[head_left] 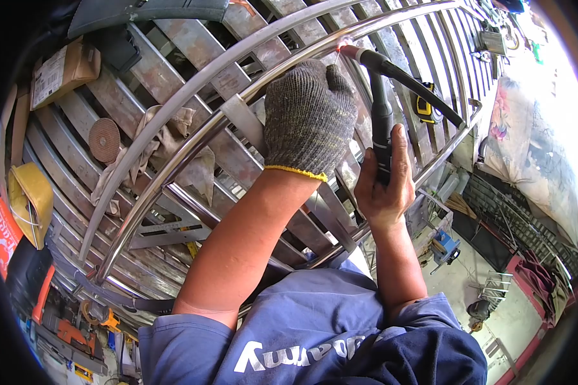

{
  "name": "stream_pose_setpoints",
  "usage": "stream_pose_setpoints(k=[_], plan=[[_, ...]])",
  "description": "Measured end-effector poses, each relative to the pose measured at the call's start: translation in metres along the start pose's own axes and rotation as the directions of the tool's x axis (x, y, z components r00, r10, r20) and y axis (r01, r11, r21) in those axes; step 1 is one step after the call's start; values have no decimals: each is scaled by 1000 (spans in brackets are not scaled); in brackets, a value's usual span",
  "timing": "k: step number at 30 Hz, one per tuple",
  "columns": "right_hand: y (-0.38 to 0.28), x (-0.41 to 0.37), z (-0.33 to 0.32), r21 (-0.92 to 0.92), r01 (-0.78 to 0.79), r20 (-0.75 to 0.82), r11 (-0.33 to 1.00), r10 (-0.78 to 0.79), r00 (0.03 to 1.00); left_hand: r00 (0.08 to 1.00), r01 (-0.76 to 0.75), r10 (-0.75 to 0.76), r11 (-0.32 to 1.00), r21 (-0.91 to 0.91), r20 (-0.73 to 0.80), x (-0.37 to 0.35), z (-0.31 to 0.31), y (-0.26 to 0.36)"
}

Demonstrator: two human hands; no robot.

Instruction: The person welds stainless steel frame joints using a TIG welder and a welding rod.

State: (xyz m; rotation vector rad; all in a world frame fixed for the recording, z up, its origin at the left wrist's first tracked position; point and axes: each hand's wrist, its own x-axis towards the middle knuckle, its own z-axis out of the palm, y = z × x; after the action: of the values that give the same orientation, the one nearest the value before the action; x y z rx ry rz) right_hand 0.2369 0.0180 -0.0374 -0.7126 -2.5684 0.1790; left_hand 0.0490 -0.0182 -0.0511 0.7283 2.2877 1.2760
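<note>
My left hand (309, 122) wears a grey knitted glove with a yellow cuff and rests by the curved shiny metal tube (282, 67). Its fingers are curled, partly hidden, with the thumb pointing up; a thin filler rod (337, 58) shows faintly at the thumb tip. Bare, my right hand (388, 183) grips the black handle of a TIG welding torch (382, 122). The torch head is against the tube just beyond the glove, where a small red-white glow shows. A flat metal bar (244, 122) crosses under the tube beside the left hand.
Slatted metal bars (173, 51) form the work surface. On it lie a cutting disc (106, 140), a rag (160, 141), a metal square (170, 232), a cardboard box (67, 70) and a yellow tape measure (427, 102). A blue vise-like tool (444, 247) stands lower right.
</note>
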Motion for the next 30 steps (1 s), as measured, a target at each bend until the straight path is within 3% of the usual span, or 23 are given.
stream_pose_setpoints(k=[1, 3, 4, 5, 7, 13, 22, 25, 26, 28, 29, 30], plan=[[-1, -1, -1, -13, -19, 22, 1000, 19, 1000, 985, -168, 171, 981, 95, -22, 0, 2, -6], [-4, -3, -5, -41, -56, 65, 998, 59, 996, 868, -471, 496, 834, 286, -17, 1, 0, -15], [-4, -4, -5, -32, -69, 58, 997, 71, 996, 857, -490, 516, 817, 303, -5, 1, -3, -13], [-4, -5, -2, -33, -70, 19, 997, 71, 997, 988, -127, 137, 984, 125, -75, -3, -1, -2], [-4, -6, 5, 10, -36, -121, 999, 37, 992, 999, 11, -13, 998, -54, -35, 0, -1, 3], [-5, -6, 1, -21, -29, -36, 999, 28, 999, 1000, 14, -14, 1000, -14, -10, 0, -1, 2], [-8, -2, 3, 41, -56, -52, 998, 58, 997, 1000, -8, 8, 1000, 7, 12, 0, -2, 2], [-3, -3, 3, -50, 21, -21, 999, -22, 1000, 998, 22, -22, 1000, -4, 56, 1, -5, 3], [-4, -3, 2, -35, -10, 12, 999, 10, 1000, 986, -165, 166, 981, 98, 0, 0, -3, -3], [-8, -4, -3, -6, -74, 80, 997, 74, 994, 849, -485, 526, 814, 320, -50, 1, -2, -14], [-7, -6, -3, 13, -84, 79, 996, 83, 993, 852, -487, 520, 828, 277, -57, -1, -1, -16], [-5, -4, -1, 4, -48, 37, 999, 48, 998, 925, -351, 369, 921, 168, -88, -2, -2, -11]])
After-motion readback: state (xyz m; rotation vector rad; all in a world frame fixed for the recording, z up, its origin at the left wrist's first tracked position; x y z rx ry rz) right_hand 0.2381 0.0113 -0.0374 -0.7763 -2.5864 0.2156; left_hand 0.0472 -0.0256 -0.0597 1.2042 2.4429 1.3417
